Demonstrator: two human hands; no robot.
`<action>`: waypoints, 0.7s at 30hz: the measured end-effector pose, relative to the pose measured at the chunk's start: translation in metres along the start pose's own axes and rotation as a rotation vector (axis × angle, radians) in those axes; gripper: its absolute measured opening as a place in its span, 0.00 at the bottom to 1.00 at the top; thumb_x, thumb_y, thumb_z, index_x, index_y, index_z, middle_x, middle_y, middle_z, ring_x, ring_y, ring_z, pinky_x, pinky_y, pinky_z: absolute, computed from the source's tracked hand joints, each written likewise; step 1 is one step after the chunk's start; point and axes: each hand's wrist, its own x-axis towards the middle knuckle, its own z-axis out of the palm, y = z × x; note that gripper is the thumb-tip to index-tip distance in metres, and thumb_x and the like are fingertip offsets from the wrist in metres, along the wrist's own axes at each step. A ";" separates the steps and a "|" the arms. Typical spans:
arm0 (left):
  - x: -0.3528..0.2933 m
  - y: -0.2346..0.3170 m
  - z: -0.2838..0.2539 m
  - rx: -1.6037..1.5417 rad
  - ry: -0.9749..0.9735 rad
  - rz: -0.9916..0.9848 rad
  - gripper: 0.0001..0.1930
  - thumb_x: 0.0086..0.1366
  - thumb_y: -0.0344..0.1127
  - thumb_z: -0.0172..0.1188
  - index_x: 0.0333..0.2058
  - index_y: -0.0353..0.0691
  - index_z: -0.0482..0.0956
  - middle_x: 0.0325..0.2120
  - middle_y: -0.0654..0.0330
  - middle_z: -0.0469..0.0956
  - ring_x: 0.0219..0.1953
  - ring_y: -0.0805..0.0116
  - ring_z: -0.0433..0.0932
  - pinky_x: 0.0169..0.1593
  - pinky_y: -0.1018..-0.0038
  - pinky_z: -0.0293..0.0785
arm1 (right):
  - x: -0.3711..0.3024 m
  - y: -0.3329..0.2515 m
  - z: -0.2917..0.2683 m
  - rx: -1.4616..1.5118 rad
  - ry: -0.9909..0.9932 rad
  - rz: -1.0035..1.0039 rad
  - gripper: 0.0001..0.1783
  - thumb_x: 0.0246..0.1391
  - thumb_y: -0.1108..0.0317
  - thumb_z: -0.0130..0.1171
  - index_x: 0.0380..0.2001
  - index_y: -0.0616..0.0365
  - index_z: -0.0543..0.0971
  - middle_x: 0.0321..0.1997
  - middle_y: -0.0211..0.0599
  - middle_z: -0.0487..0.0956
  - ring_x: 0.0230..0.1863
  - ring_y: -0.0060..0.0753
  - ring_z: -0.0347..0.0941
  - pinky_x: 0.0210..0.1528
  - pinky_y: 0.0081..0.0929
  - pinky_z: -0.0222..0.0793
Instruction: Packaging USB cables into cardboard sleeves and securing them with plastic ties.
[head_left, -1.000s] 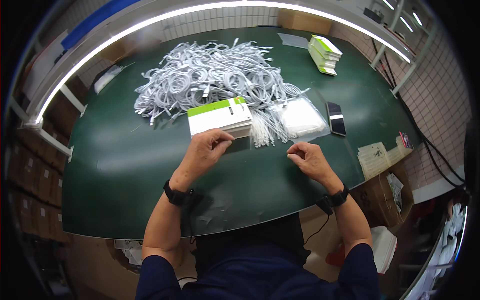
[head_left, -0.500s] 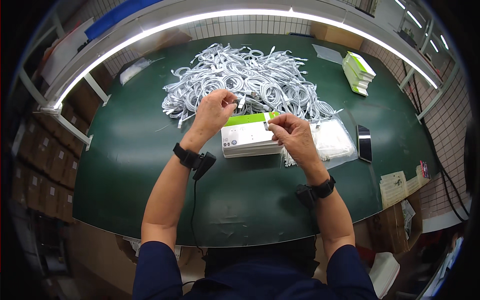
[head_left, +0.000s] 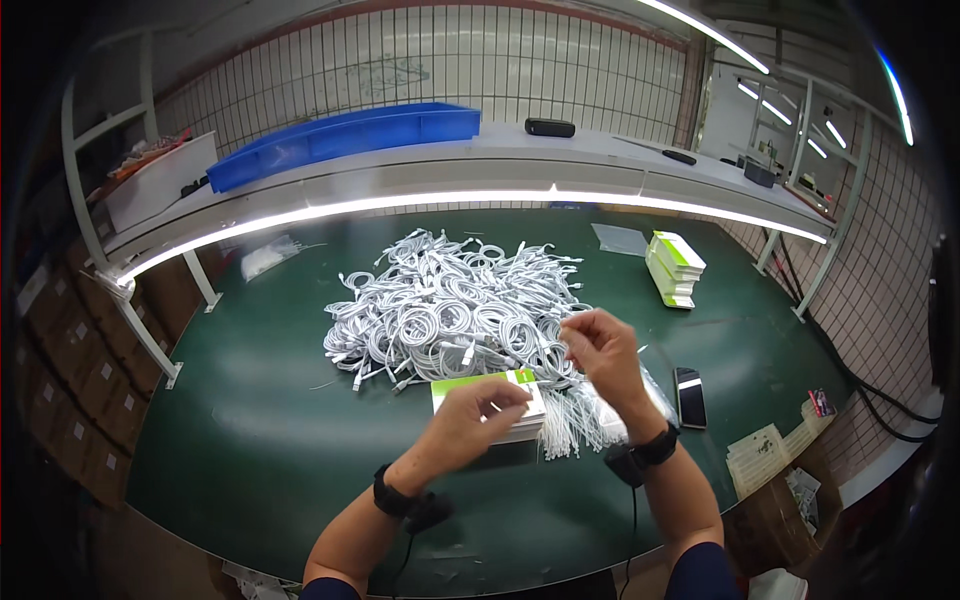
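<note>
My left hand [head_left: 468,425] hangs over the stack of white-and-green cards [head_left: 523,428], thumb and forefinger pinched together. Whatever sits in that pinch is too small to make out. Farther right, my right hand [head_left: 608,365] is raised at the right edge of the heap of coiled white cables [head_left: 440,322], its fingertips pinched too; any thin item in them cannot be made out. Thin white ties [head_left: 567,425] fan out just right of the card stack. Behind my right wrist lies a clear plastic bag [head_left: 655,396], partly hidden by the hand.
A dark phone [head_left: 690,398] lies right of the bag. A second card stack [head_left: 675,268] stands at the back right near a flat clear bag [head_left: 620,239]. Another plastic bag [head_left: 268,258] lies back left. A lit shelf [head_left: 640,165] with a blue bin [head_left: 340,145] spans the far side.
My view has tilted up, showing the shelf. My left hand has come from the cable heap back over the cards. My right hand has moved away from the cards toward the heap's right edge.
</note>
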 end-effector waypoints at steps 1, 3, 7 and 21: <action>-0.005 0.005 0.008 -0.033 -0.098 0.002 0.07 0.66 0.26 0.63 0.43 0.34 0.82 0.36 0.64 0.82 0.38 0.80 0.79 0.42 0.80 0.76 | 0.021 -0.015 -0.007 -0.053 0.010 -0.073 0.04 0.62 0.74 0.61 0.38 0.64 0.81 0.28 0.30 0.81 0.26 0.14 0.75 0.26 0.14 0.70; -0.012 0.015 0.023 -0.032 -0.211 0.092 0.07 0.66 0.26 0.63 0.43 0.35 0.82 0.37 0.64 0.82 0.39 0.78 0.79 0.42 0.80 0.76 | 0.067 -0.051 -0.023 -0.111 0.081 -0.195 0.06 0.63 0.73 0.60 0.39 0.64 0.81 0.28 0.30 0.80 0.26 0.15 0.75 0.27 0.14 0.70; -0.020 0.035 0.041 -0.030 -0.460 0.224 0.08 0.66 0.26 0.63 0.44 0.37 0.82 0.37 0.62 0.82 0.40 0.73 0.81 0.41 0.78 0.76 | 0.175 -0.101 -0.064 -0.554 0.043 -0.468 0.12 0.62 0.70 0.60 0.45 0.67 0.80 0.33 0.34 0.82 0.34 0.23 0.79 0.36 0.20 0.75; -0.022 0.039 0.015 -0.059 -0.467 0.307 0.08 0.66 0.26 0.63 0.44 0.38 0.81 0.38 0.60 0.81 0.39 0.67 0.82 0.40 0.73 0.78 | 0.355 -0.053 -0.050 -1.164 -0.309 -0.172 0.40 0.56 0.47 0.60 0.66 0.61 0.70 0.66 0.51 0.72 0.66 0.45 0.68 0.67 0.34 0.64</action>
